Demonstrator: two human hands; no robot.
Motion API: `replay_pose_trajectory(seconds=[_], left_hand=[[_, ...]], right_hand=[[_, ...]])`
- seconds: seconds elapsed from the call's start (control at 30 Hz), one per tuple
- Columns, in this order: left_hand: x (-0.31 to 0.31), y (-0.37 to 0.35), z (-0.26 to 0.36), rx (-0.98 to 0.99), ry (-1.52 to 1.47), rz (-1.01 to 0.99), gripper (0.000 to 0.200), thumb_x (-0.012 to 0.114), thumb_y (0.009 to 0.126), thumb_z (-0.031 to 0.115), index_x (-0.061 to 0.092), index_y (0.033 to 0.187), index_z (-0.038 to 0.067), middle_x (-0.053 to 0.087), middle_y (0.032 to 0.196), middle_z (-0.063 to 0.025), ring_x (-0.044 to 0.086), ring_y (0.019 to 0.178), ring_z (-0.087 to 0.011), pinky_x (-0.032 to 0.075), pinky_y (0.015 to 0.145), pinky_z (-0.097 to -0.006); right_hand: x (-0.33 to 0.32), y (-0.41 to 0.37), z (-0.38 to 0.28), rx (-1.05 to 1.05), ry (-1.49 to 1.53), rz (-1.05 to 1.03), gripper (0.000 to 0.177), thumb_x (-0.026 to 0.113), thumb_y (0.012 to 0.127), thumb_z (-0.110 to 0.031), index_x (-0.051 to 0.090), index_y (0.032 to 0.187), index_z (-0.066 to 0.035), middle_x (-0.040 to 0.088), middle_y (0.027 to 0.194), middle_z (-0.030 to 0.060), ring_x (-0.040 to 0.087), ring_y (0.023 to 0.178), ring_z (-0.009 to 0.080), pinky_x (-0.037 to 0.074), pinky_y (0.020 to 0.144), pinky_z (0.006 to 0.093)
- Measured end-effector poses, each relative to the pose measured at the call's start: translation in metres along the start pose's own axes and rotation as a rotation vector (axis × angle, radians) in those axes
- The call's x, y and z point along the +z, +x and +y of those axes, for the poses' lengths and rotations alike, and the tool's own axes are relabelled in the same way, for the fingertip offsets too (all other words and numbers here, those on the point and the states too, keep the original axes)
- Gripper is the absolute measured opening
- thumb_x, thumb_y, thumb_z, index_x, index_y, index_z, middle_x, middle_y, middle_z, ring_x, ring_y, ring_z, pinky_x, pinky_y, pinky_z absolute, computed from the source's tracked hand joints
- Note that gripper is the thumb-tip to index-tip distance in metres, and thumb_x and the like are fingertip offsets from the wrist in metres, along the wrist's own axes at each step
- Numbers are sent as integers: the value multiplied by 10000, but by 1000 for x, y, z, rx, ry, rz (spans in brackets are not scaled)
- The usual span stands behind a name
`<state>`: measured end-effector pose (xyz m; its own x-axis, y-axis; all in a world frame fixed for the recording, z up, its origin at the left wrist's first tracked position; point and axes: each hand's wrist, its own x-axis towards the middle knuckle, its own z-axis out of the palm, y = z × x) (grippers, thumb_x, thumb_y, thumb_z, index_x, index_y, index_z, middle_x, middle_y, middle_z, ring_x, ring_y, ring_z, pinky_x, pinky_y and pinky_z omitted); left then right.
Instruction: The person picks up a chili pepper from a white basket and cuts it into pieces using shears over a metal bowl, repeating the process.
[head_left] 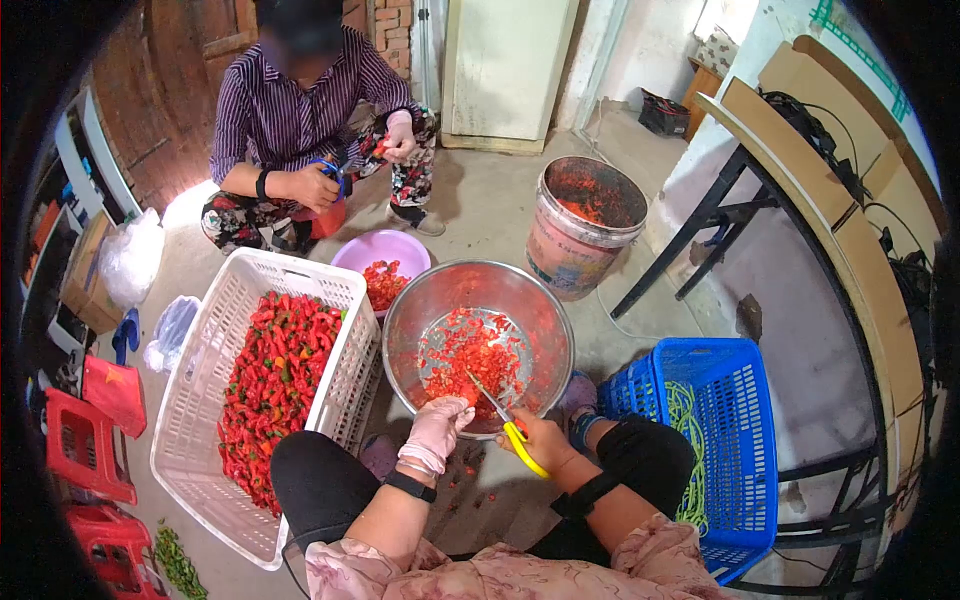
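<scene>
Over the near rim of a steel bowl [553, 345], my gloved left hand [441, 424] is closed round a red pepper, mostly hidden by the fingers. My bare right hand [538, 440] grips yellow-handled scissors [519, 447], whose blades point up and left over the bowl, close to the left hand. Chopped red pepper [470, 350] lies in the bowl. To the left, whole red peppers [275, 370] fill part of a white crate [190, 420].
Across from me a squatting person [300, 120] holds scissors and a red piece, by a purple basin [385, 245]. A stained bucket [580, 235] stands behind the bowl. At right are a blue basket [740, 440] and a table [800, 190]; red stools [85, 445] stand left.
</scene>
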<state>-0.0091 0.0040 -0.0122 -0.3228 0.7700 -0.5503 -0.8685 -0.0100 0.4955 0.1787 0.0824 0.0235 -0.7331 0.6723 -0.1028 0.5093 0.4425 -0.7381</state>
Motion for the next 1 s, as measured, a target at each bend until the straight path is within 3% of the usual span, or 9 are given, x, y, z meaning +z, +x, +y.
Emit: replay_pose_trajectory(seconds=[0.23,0.5,0.63,0.7,0.8,1.0], left_hand=[[1,-2,1,51,100,-87,65,557,793,-29,533,850,-8,590,778,-94,601,714,-220,535,676,-338],[1,-1,4,5,39,-2,56,534,806,-29,548,860,-21,586,801,-99,599,717,-217,540,656,-318],[0,3,2,-31,2,10,52,528,810,-35,544,857,-17,582,808,-99,596,741,-215,540,677,-315],[1,2,2,10,-80,28,56,527,809,-45,543,848,-9,579,805,-95,593,763,-210,538,703,-315],[5,2,3,34,-145,23,48,536,808,-43,542,837,-5,579,808,-93,591,782,-207,536,723,-320],[7,-2,1,64,-86,-45,75,530,813,-41,545,877,-6,587,824,-100,597,784,-217,538,721,-325]], right_hand=[[-9,-3,-13,-146,-127,-7,592,670,724,-439,488,1102,-22,573,957,207,557,885,378,454,755,399],[-12,-3,-22,17,-234,-63,516,666,717,-457,525,1015,-61,587,827,222,581,781,374,474,675,398],[-5,-2,-9,-42,-172,-53,501,676,728,-414,522,1040,-55,584,791,215,598,740,342,478,659,378],[-1,-1,-1,-35,11,3,524,680,743,-367,497,1094,-24,588,833,203,606,775,311,475,678,362],[1,3,9,-106,46,-24,576,680,749,-345,463,1138,20,582,913,204,602,836,295,471,708,347],[-8,-2,-13,-178,-154,-27,611,670,749,-376,453,1137,43,555,1004,235,593,859,327,470,729,361]])
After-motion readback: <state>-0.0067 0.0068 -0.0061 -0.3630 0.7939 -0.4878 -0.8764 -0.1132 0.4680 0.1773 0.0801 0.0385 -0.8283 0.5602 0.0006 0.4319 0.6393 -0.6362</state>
